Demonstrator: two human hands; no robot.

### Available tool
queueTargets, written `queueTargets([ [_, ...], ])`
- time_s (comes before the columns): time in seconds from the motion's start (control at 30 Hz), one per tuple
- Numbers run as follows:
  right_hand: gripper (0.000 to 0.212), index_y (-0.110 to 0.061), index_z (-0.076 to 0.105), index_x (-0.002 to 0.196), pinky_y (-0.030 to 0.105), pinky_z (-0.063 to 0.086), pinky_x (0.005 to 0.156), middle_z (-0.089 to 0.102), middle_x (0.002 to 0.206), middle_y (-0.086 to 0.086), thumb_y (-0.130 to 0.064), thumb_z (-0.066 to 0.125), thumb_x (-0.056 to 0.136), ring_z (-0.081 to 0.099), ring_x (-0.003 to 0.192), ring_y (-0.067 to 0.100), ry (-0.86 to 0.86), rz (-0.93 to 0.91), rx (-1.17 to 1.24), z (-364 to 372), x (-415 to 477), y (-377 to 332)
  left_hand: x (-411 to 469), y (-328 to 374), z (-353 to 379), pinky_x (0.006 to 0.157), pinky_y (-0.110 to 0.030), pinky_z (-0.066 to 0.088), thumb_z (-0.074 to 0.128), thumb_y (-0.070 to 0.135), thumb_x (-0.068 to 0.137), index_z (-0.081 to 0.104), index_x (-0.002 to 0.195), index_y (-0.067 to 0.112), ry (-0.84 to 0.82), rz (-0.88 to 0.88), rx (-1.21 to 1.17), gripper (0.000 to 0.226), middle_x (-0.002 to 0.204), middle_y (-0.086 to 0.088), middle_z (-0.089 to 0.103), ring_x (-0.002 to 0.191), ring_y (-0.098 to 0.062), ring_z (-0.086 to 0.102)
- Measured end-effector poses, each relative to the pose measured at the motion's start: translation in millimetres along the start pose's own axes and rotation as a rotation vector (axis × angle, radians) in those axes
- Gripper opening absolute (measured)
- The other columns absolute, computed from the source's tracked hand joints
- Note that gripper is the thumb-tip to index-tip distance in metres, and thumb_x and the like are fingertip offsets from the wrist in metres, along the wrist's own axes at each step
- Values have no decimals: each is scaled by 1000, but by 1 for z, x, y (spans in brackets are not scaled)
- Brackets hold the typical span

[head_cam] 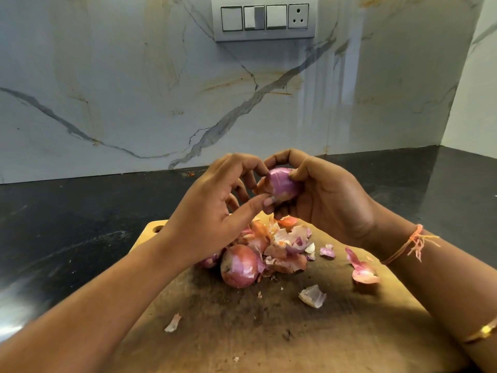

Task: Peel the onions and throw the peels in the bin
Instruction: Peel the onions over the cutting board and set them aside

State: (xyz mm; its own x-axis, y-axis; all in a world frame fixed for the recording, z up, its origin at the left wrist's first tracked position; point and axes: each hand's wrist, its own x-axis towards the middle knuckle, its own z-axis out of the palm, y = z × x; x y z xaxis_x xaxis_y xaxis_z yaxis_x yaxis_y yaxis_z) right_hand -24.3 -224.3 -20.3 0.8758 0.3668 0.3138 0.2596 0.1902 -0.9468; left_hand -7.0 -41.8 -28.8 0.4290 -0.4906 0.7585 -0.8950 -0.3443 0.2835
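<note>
My right hand [330,195] grips a purple, mostly peeled onion [282,185] above the wooden cutting board [269,332]. My left hand [215,208] pinches a bit of skin at the onion's left side with thumb and forefinger. On the board below lies an unpeeled red onion [238,266], with another onion [211,261] partly hidden under my left wrist. A heap of peels [285,246] sits beside them. Loose peels [363,270] are scattered over the board. No bin is in view.
The board lies on a dark stone counter [80,224] that runs to a marble-patterned wall [134,90]. A switch panel with a socket [265,17] is mounted high on the wall. A corner wall [473,117] closes the right side.
</note>
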Motion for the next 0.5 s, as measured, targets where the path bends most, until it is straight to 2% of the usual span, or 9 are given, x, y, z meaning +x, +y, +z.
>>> queueTargets([
  [0.07,38,-9,52,104,35,44,61,59,92,16,-19,39,70,58,67,27,-2,20,19,0,0,0,0,-2,0,61,-14,49,59,40,85,46,107,29,-4,11,3,28,98,14,51,80,-10,57],
  [0.23,41,-4,51,106,32,43,55,57,90,19,-20,38,70,55,62,27,-14,23,41,1,-1,-3,1,-3,2,68,-7,40,56,35,88,49,98,30,-3,55,32,13,95,21,47,84,2,50],
  [0.4,31,-7,51,96,32,40,53,60,77,12,-23,37,73,51,58,26,-38,26,10,2,-2,-3,1,-1,1,64,-11,43,54,36,89,46,111,29,-7,73,43,24,91,10,49,79,-3,50],
  [0.5,29,-7,49,94,31,36,51,57,75,12,-25,37,74,47,55,25,-40,34,-3,2,-2,-3,1,0,1,64,-11,43,53,38,90,45,111,27,-12,93,75,24,89,4,51,79,-7,50],
])
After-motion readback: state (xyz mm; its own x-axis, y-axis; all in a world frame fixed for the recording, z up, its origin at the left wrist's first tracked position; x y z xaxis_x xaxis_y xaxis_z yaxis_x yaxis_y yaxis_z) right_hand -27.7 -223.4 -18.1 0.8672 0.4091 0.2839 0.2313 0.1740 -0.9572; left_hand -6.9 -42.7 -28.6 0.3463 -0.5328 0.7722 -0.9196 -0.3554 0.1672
